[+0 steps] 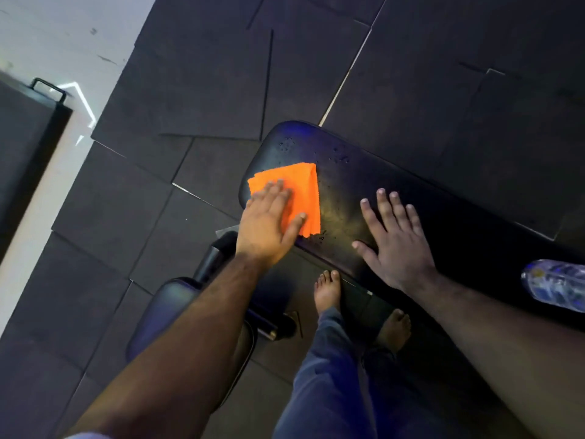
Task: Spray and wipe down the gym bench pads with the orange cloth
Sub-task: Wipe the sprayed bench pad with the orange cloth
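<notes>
One orange cloth under flat left hand, right hand spread empty, one bench pad, one bottle

Left hand presses orange cloth flat on bench pad; right hand rests beside

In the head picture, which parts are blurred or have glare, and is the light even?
Head view: the light is dim and uneven, with a pale sheen on the bench pad between the hands; the left hand on the orange cloth is slightly motion-blurred; the bottle at the right edge is soft; wide-angle tilt skews the floor.
</notes>
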A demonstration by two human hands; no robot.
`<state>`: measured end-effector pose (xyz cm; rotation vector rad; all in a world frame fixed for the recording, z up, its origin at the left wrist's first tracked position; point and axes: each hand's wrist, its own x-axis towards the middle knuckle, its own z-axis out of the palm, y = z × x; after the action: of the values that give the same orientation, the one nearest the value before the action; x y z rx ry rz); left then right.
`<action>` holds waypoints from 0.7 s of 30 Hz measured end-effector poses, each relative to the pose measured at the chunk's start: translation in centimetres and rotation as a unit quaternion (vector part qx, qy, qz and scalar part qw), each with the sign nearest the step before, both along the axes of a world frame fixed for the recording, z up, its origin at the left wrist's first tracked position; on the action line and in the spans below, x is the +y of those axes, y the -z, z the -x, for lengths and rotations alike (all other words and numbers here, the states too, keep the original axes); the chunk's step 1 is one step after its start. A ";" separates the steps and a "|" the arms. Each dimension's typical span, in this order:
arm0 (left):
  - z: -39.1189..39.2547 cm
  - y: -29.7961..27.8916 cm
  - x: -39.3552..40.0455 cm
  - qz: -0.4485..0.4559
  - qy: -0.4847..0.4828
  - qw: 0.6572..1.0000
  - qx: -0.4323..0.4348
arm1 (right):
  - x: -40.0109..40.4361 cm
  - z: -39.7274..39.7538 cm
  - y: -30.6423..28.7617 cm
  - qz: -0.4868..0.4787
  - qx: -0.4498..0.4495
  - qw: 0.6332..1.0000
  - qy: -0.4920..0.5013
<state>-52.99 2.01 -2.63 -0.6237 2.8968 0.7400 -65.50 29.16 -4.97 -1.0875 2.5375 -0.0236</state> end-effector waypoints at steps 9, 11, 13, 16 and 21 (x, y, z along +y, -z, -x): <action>1.4 5.8 -1.2 0.087 0.011 0.995 -0.043 | 0.5 -0.6 3.0 0.039 0.059 0.997 0.011; 1.0 5.8 -2.3 0.087 -0.043 0.993 -0.061 | 0.7 -0.7 3.1 0.040 0.064 0.997 0.013; 2.9 5.7 -2.6 0.062 -0.122 0.988 -0.074 | 0.7 -0.7 3.3 0.032 0.067 0.997 0.012; 7.2 5.4 -1.2 0.044 -0.223 0.970 -0.084 | 0.7 -0.6 3.5 0.029 0.066 0.997 0.009; 2.5 5.0 0.4 0.077 0.011 0.995 -0.058 | 0.7 -0.7 3.6 0.028 0.068 0.997 0.006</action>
<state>-55.45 2.37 -7.59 -0.6249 2.8657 0.4649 -64.80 29.88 -8.56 -1.1298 2.6790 -0.0257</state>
